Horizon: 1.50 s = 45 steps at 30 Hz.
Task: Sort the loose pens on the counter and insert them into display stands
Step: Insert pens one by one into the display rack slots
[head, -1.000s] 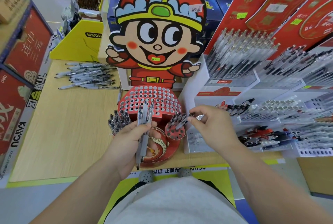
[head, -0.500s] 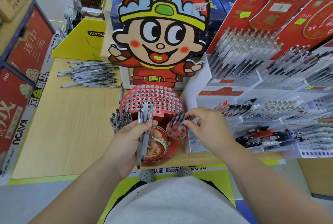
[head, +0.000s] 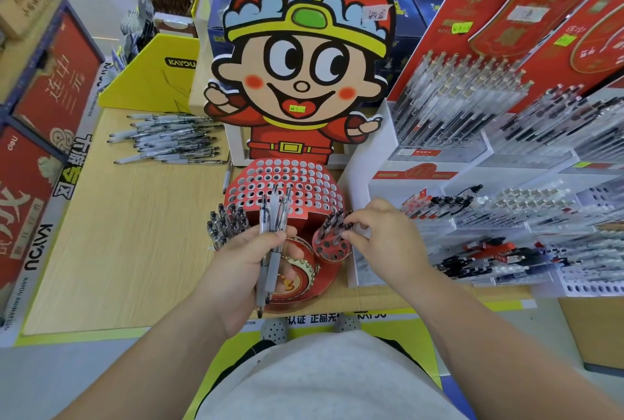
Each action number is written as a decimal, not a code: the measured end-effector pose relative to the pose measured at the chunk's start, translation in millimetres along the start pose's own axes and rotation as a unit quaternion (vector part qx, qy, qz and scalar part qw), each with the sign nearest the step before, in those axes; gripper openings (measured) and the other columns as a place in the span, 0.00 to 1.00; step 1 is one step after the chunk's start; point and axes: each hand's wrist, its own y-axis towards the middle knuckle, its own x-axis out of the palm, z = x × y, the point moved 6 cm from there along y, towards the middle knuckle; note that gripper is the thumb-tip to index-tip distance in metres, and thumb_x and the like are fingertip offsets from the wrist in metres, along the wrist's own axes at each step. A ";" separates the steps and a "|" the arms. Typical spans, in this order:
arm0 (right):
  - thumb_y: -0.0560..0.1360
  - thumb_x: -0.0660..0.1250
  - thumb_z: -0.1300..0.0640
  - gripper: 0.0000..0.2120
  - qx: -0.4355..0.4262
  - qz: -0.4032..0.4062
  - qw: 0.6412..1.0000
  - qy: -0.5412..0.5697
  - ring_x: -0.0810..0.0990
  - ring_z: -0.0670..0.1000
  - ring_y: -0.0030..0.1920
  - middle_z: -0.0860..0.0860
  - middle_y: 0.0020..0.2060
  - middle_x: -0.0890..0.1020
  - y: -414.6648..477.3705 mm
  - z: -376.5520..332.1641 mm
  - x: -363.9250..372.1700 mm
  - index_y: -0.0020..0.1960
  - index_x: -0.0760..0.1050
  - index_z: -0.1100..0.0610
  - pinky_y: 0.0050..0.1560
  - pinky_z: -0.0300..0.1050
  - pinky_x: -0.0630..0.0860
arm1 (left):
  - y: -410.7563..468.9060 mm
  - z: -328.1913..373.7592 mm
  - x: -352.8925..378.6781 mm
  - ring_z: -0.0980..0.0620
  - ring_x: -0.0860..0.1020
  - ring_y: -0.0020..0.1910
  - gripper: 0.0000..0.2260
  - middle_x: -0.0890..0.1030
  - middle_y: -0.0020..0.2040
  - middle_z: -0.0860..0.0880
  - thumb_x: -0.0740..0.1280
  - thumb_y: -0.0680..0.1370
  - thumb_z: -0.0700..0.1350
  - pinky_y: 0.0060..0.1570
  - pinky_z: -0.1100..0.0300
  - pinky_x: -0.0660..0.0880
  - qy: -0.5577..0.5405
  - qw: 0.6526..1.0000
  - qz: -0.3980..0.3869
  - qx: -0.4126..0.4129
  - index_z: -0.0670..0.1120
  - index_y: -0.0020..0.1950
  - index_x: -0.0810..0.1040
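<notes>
Red stand [head: 287,176] ahead: our left grip [head: 243,267] clamps a pen bundle [head: 264,217] just before it, long axes pointing at its holes. Our right grip [head: 381,237], at the stand's right front, touches pens in the cup [head: 332,247]. We cannot tell whether it pinches one.

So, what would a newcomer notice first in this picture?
The big cartoon cutout in a red hat stands at the back of the counter. In front of it, the left hand grips a bundle of pens and the right hand is at the small round red stand.
</notes>
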 end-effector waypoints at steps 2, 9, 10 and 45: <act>0.74 0.75 0.51 0.11 0.001 -0.004 1.000 -0.004 0.79 0.53 0.41 0.48 0.47 0.76 1.0 -0.2 0.3 0.55 0.84 0.51 0.43 0.49 0.77 | 0.6 -1.1 -1.6 0.48 0.77 0.32 0.10 0.83 0.43 0.42 0.63 0.83 0.42 0.27 0.58 0.72 0.003 1.000 0.003 0.000 0.41 0.58 0.82; 0.74 0.75 0.51 0.11 -0.002 -0.013 1.000 -0.012 0.78 0.52 0.41 0.49 0.48 0.76 2.3 0.1 0.6 0.55 0.84 0.51 0.44 0.47 0.76 | -1.7 -2.5 -0.2 0.48 0.76 0.32 0.10 0.83 0.43 0.41 0.62 0.83 0.41 0.27 0.58 0.72 0.003 1.000 -0.007 0.001 0.41 0.58 0.82; 0.74 0.75 0.50 0.11 -0.003 -0.014 1.000 -0.015 0.78 0.51 0.41 0.48 0.48 0.76 2.5 0.0 0.4 0.55 0.84 0.51 0.44 0.46 0.76 | -2.3 -2.0 0.9 0.47 0.76 0.32 0.11 0.82 0.43 0.41 0.61 0.83 0.41 0.27 0.58 0.72 0.001 1.000 -0.011 0.002 0.41 0.57 0.82; 0.77 0.71 0.64 0.02 0.157 -0.001 0.873 0.461 0.79 0.49 0.29 0.55 0.35 0.85 -1.3 -3.3 -66.5 0.45 0.80 0.62 0.28 0.38 0.72 | 5.9 2.9 -2.8 0.48 0.74 0.28 0.14 0.82 0.39 0.42 0.59 0.85 0.47 0.28 0.57 0.67 -0.007 0.999 0.033 -0.016 0.39 0.59 0.78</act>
